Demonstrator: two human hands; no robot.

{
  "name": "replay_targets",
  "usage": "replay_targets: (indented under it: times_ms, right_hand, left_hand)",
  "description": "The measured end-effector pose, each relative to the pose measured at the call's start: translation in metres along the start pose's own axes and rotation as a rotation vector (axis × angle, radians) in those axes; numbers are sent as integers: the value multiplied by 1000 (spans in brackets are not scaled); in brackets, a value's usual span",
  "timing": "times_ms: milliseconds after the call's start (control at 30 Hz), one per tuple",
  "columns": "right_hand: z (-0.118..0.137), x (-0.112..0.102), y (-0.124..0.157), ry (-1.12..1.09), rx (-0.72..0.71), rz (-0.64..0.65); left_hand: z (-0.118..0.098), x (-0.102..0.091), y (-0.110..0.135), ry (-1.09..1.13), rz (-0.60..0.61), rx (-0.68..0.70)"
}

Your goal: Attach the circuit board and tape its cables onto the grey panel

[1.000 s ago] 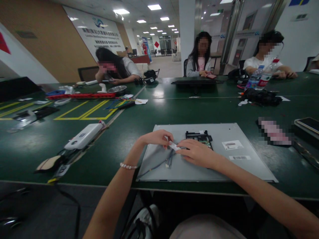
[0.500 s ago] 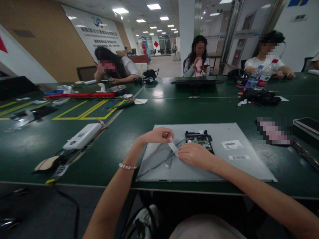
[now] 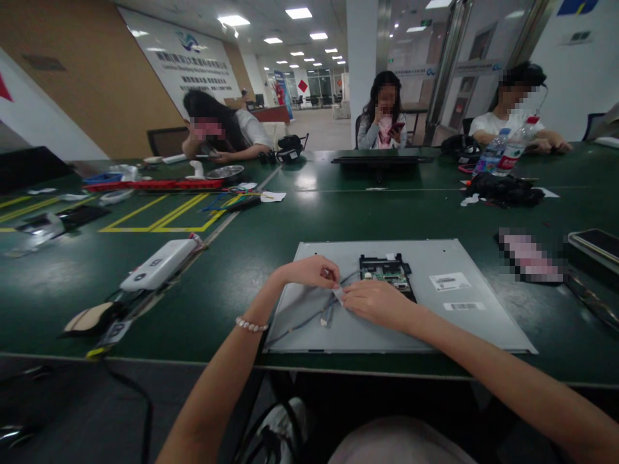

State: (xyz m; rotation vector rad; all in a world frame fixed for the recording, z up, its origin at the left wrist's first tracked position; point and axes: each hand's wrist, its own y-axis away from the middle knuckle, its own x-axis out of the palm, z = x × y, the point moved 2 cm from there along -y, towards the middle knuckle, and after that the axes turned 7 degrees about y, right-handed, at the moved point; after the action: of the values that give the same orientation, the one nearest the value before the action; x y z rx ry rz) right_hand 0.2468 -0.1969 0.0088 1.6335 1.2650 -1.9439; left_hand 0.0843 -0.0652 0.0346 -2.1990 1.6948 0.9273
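A flat grey metal display panel (image 3: 483, 328) lies on the table in front of me. On it sit a circuit board in a black bracket (image 3: 385, 260) and thin blue-grey cables (image 3: 300, 324). Between my hands is a short strip of whitish tape (image 3: 338, 294). My left hand (image 3: 316, 270), with a beaded bracelet at the wrist, pinches the strip's upper end. My right hand (image 3: 372, 299) has its fingers closed at the strip's other end, low over the panel beside the board. The fingertips partly hide the strip.
A white device with cables (image 3: 157, 265) lies to the left on the green table (image 3: 232, 290). Phones and a strap are at the right; bottles (image 3: 515, 151) and a black bundle (image 3: 505, 188) stand farther back. Three people sit across the table.
My left hand has moved down and slightly right, close to my right hand, so less of the tape strip shows. My right hand has barely moved.
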Motion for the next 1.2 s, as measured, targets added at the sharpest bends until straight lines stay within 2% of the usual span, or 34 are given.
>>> replay_targets:
  times_ms: [300, 667, 800, 933, 1033, 1200]
  right_hand:
    - [9, -4, 1, -32, -27, 37]
    - [26, -20, -1, -17, -105, 204]
    - [30, -26, 1, -34, -82, 235]
    - [40, -33, 10, -99, 6, 235]
    - [49, -33, 20, -141, 105, 186]
    - [59, -24, 27, -185, 214, 115]
  left_hand:
    - [9, 5, -3, -34, -24, -73]
    - [11, 5, -2, -41, -23, -110]
    - [10, 4, -1, -61, -27, -115]
    - [-6, 7, 5, -195, -55, -137]
    - [-29, 20, 15, -405, -139, -224]
    - [-66, 67, 30, -722, -470, -427]
